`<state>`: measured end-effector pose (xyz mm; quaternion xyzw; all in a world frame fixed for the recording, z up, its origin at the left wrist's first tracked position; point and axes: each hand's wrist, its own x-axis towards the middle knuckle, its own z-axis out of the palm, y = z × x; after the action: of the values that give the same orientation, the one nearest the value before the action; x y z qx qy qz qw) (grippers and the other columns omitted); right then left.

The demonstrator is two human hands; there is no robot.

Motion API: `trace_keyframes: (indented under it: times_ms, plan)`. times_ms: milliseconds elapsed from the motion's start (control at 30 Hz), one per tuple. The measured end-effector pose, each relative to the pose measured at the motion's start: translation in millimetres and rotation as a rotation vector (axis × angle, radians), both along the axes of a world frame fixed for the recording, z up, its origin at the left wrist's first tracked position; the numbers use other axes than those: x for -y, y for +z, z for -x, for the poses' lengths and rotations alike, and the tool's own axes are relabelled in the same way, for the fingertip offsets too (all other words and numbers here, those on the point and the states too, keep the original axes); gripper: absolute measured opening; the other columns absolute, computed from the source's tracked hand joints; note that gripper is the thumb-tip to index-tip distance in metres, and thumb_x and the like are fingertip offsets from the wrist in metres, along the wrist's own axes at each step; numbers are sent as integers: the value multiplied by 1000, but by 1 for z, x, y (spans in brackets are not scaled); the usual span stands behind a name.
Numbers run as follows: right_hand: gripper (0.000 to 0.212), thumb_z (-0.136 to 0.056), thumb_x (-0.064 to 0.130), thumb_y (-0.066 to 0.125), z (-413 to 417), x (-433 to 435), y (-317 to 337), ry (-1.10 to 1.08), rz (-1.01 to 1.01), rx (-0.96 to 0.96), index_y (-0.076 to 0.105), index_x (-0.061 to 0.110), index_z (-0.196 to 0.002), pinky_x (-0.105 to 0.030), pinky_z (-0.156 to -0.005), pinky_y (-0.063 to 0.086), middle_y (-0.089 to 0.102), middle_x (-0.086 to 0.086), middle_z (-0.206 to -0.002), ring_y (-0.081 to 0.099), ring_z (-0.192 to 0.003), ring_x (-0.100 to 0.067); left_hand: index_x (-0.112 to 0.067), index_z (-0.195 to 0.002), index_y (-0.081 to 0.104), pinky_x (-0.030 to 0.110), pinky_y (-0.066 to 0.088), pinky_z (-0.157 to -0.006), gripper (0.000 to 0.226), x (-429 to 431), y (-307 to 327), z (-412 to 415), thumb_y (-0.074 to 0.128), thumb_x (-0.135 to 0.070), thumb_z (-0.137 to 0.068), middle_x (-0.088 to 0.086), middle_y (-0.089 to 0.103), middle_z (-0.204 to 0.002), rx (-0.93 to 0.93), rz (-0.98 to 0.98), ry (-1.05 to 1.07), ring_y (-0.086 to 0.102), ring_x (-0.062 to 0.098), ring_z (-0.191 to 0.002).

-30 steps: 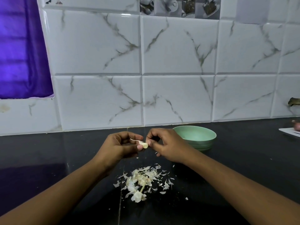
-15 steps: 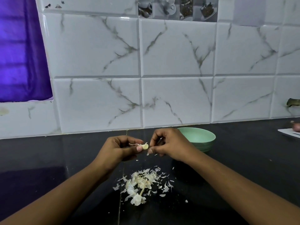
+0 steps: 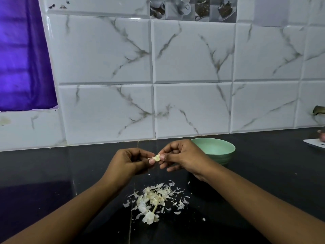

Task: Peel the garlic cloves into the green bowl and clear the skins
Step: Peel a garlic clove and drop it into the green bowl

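Observation:
Above the black counter, my left hand (image 3: pixel 129 161) pinches a small pale garlic clove (image 3: pixel 156 158) between thumb and fingers. My right hand (image 3: pixel 181 158) meets it from the right, thumb and forefinger pinching the clove's skin. The green bowl (image 3: pixel 223 153) stands just behind my right hand, near the wall; its inside is partly hidden by the hand. A heap of white garlic skins (image 3: pixel 154 199) with a stalk lies on the counter below both hands.
The black counter (image 3: pixel 52 173) runs to a white marbled tile wall (image 3: pixel 193 76). A purple curtain (image 3: pixel 22 59) hangs at the left. At the far right edge lies a white board (image 3: pixel 316 143) with a reddish onion (image 3: pixel 322 134) on it.
My right hand had drawn slightly away from the clove and has come back to pinch it again. The left hand keeps its hold on the clove; the view shifted slightly.

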<state>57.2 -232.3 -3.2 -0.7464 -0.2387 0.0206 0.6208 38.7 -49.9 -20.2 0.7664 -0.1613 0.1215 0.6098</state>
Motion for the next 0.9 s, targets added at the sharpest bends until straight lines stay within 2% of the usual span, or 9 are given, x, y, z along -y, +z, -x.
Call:
trace_keyframes:
  times_ms: [133,200,300,433,600,667,800,900]
  plan:
    - [2,-86,4,66,0,0,0,-72,68,70,66,5,-84,-18,-59,53,69,-9,-72,67,-62,-8,-27,-84,75,8,47,-60,16,0,2,3,81,-23,-71,-15,74,-75,211,-356,119,69,-2,-70]
    - [3,-84,4,68,0,-1,-1,-78,90,95,66,6,-82,-20,-60,54,70,-10,-74,67,-64,-10,-30,-83,75,9,48,-58,14,0,3,5,80,-31,-71,-18,73,-73,258,-407,138,68,-3,-68]
    - [3,-83,5,70,2,-2,-1,-66,111,126,66,5,-82,-22,-62,54,71,-14,-79,67,-66,-12,-31,-82,75,18,54,-59,11,-1,3,5,73,-38,-74,-13,73,-72,259,-415,117,70,3,-66]
    - [5,-81,7,72,2,-4,-1,-85,143,167,68,5,-82,-21,-61,55,69,-4,-69,68,-66,-11,-25,-79,75,32,59,-63,4,-2,4,4,72,-27,-81,-5,74,-70,207,-374,124,71,8,-65]
    - [7,-78,10,75,2,-7,-3,-101,148,183,68,8,-78,-22,-61,55,69,-1,-66,69,-66,-13,-23,-77,75,22,55,-58,6,-1,2,4,73,-23,-82,-11,72,-65,296,-455,196,69,3,-59]
    - [6,-80,7,73,1,-7,-3,-88,104,151,67,8,-78,-22,-61,55,69,-4,-68,68,-64,-12,-23,-75,74,23,55,-59,8,1,2,5,71,-23,-83,-12,72,-67,306,-438,202,69,4,-58]
    - [6,-84,3,68,0,-5,-4,-66,87,136,66,8,-81,-22,-62,56,69,-7,-72,67,-63,-10,-16,-77,70,35,57,-63,11,2,3,3,67,-20,-87,-3,73,-72,193,-349,170,70,13,-57]
    - [8,-85,1,65,-1,-5,-4,-60,75,141,66,8,-82,-19,-60,55,68,-8,-74,67,-63,-9,-8,-84,64,33,52,-59,13,1,4,2,60,-18,-92,2,70,-71,-1,-182,54,68,19,-55]
